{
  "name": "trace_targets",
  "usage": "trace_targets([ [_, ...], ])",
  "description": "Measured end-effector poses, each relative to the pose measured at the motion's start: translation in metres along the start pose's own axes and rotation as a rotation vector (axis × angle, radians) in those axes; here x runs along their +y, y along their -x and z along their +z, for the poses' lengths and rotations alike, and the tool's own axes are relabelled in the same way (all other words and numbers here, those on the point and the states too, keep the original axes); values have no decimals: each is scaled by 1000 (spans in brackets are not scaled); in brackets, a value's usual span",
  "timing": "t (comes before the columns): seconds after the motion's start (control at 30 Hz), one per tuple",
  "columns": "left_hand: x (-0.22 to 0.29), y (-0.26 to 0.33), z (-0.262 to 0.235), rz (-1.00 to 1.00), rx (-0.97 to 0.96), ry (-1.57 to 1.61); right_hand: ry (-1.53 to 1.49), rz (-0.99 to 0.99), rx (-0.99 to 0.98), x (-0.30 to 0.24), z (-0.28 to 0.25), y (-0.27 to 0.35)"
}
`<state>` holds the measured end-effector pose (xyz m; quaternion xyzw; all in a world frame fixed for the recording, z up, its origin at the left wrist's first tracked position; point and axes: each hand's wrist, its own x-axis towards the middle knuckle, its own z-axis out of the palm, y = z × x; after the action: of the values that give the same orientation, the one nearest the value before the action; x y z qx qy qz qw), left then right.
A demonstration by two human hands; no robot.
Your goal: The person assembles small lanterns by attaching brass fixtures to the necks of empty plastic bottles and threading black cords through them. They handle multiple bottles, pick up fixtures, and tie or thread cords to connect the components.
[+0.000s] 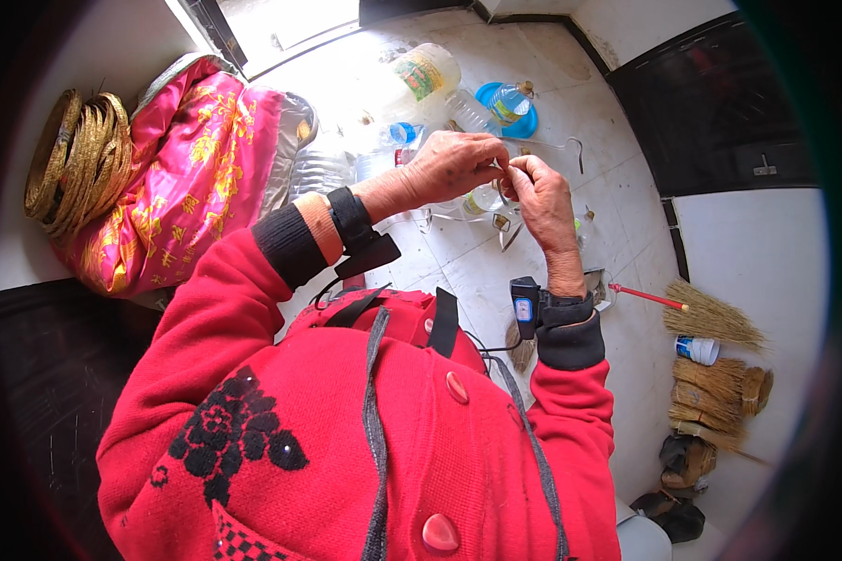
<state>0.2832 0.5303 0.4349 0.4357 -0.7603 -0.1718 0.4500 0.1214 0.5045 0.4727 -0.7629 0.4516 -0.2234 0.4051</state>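
Note:
My left hand [451, 168] and my right hand [541, 198] meet in front of me, thumbs and fingertips pinched together. Between them runs a thin, pale strip [575, 142] that looks like plastic. One end curls out beyond the right hand; the part inside the fingers is hidden. Just past the hands, a clear bottle [510, 101] with a yellow-green label rests on a blue basin [531, 124]. A large clear jug [428, 73] with a green and yellow label lies farther off. More clear bottles lie under and beside my left hand, partly covered by it.
On the left, a pink bundle with yellow patterns [196, 178] stands beside coils of golden braid [79, 164]. Along the right wall lie a straw broom [716, 313], a white cup [698, 351] and straw bundles [709, 397]. A red stick [647, 297] lies on the tiled floor.

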Motion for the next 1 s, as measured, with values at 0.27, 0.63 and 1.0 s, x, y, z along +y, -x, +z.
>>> trace_targets([
  [0.27, 4, 1, -6, 140, 43, -95, -556, 219, 15, 10, 5, -1],
  [0.63, -8, 9, -4, -426, 21, 557, -1032, 332, 193, 27, 1, 1],
  [1.0, -2, 11, 4, -495, -125, 546, -667, 223, 171, 12, 13, 1],
])
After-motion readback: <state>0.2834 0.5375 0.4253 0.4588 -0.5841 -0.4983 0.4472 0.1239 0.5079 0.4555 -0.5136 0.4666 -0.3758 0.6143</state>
